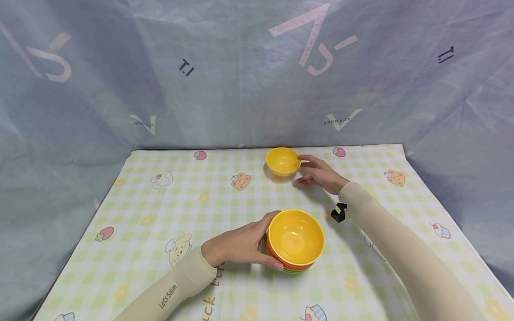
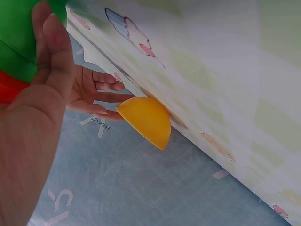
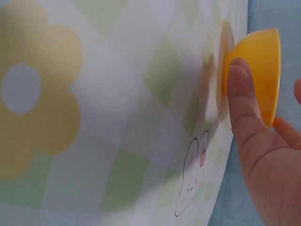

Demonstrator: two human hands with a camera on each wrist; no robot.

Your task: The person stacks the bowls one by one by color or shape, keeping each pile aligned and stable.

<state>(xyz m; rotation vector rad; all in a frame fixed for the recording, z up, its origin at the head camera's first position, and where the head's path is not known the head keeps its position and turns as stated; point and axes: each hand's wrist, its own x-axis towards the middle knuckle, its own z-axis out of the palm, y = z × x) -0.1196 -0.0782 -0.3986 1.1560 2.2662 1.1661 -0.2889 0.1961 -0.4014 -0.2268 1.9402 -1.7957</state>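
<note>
In the head view my left hand (image 1: 246, 243) grips the near side of a stack of bowls, thumb at the front and fingers around the far left. A yellow bowl (image 1: 296, 236) tops that stack; orange and green rims show beneath it. The left wrist view shows the green bowl (image 2: 19, 44) and part of a red-orange one (image 2: 10, 88) against this hand. My right hand (image 1: 321, 174) reaches to the back, fingers spread and loosely bent, fingertips right at the rim of a single yellow bowl (image 1: 283, 162). That bowl stands upright with nothing in it.
A green-and-white checked cloth (image 1: 136, 258) with cartoon prints covers the table. Behind its far edge hangs a grey-blue curtain (image 1: 241, 89), which also runs along both sides. A small black device (image 1: 339, 212) sits at my right wrist.
</note>
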